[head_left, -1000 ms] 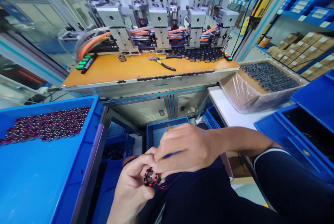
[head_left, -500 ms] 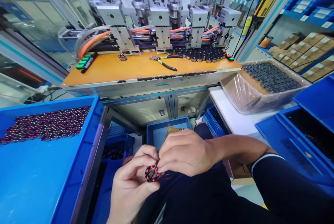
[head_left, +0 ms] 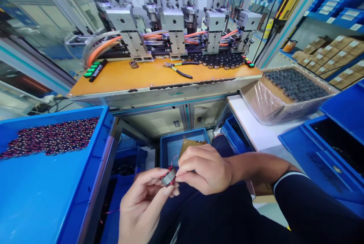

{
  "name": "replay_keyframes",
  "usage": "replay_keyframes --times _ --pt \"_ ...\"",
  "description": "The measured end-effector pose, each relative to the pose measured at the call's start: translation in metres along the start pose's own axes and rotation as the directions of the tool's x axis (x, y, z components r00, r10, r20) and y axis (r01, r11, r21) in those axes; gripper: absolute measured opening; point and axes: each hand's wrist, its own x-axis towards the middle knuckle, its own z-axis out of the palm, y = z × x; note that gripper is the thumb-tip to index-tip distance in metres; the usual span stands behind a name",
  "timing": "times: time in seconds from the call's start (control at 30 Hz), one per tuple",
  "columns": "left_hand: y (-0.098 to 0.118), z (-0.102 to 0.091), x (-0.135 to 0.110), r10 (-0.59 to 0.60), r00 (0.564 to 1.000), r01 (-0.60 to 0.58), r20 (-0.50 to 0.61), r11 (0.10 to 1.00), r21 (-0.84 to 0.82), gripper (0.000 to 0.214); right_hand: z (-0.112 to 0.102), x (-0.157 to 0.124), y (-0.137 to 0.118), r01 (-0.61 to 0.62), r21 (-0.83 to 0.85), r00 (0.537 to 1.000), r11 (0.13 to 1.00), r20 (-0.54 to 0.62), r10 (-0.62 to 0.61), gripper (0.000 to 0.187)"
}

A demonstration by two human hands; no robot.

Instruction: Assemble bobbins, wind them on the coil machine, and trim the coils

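Note:
Low in the middle, my left hand [head_left: 145, 202] pinches a small motor stator [head_left: 168, 177] between thumb and fingers. The stator is a grey metal ring with red wire windings at its ends, and its side faces me. My right hand [head_left: 203, 170] is closed, with thumb and forefinger pressed together at the stator's right edge, on its red wire as far as I can see; the fingertips hide the exact grip. A loose thin red wire end [head_left: 173, 159] sticks up above the stator.
A blue tray [head_left: 42, 187] at the left holds many red-wound stators. Ahead, a machine's orange bench [head_left: 113, 79] carries cutting pliers [head_left: 180, 68], a marker [head_left: 97, 71], one stator [head_left: 133, 64] and rows of dark parts [head_left: 220, 61]. A plastic-lined carton [head_left: 261, 103] stands right.
The stator has turned in my left hand from its open end facing me to its metal side. My right fingers have shifted slightly, and a wire end now shows above.

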Motion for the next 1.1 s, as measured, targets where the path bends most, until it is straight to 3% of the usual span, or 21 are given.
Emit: replay_keyframes --times 0.23,0.4,0.47,0.57,0.67,0.77,0.87,1.0,1.1 --pt "-0.003 0.005 0.001 0.089 0.995 -0.095 -0.037 0.971 -0.219 0.016 0.001 -0.006 -0.003 -0.079 -0.003 0.997 0.997 -0.027 0.079 0.013" --pt "-0.001 0.007 0.005 -0.001 0.999 -0.021 -0.05 0.895 -0.446 0.026 0.003 -0.011 0.001 0.06 0.0 0.997 0.998 0.042 -0.06 0.015" --pt "-0.001 0.009 0.007 -0.082 0.995 0.101 0.063 0.906 -0.411 0.036 0.002 -0.011 0.003 0.151 -0.031 0.989 0.988 0.014 -0.15 0.014" --pt "-0.002 0.011 0.008 -0.206 0.931 0.303 0.3 0.894 -0.329 0.05 0.0 -0.01 0.006 0.279 -0.032 0.959 0.96 -0.047 -0.28 0.013" --pt "-0.002 0.011 0.004 -0.218 0.929 0.315 0.298 0.889 -0.332 0.037 -0.003 -0.011 0.007 0.307 -0.056 0.951 0.95 -0.011 -0.308 0.01" --pt "-0.002 0.01 0.0 -0.218 0.957 0.263 0.194 0.931 -0.255 0.02 -0.003 -0.014 0.004 0.213 -0.108 0.977 0.971 0.045 -0.209 0.007" --pt "-0.002 0.011 -0.003 -0.168 0.98 0.186 0.107 0.964 -0.188 0.019 -0.001 -0.014 -0.002 0.072 -0.11 0.997 0.991 -0.005 -0.073 0.011" --pt "-0.006 0.014 -0.005 0.015 1.0 -0.016 -0.01 0.998 -0.067 0.028 0.004 -0.011 -0.012 -0.126 0.003 0.987 0.992 -0.096 0.125 0.016" --pt "-0.011 0.017 -0.005 0.224 0.969 -0.218 -0.107 0.974 0.065 0.036 0.008 -0.013 -0.015 -0.276 0.157 0.95 0.948 -0.105 0.294 0.017"
